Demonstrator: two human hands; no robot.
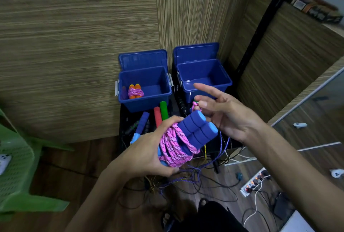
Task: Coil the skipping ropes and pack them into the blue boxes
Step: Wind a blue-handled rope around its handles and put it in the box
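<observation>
A green plastic chair (16, 166) stands opposite a power strip (255, 182).

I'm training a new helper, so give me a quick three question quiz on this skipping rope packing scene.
1. True or false: both blue boxes stand open.
2. Which box holds a coiled rope with orange handles: A the left box, B the right box?
3. What does the left hand grip?

Key: 1 true. 2 A. 3 The pink rope coiled round blue handles; the right hand pinches its end.

Only 1 view, worn on the head. It looks forward and steeply down, close over both hands.
</observation>
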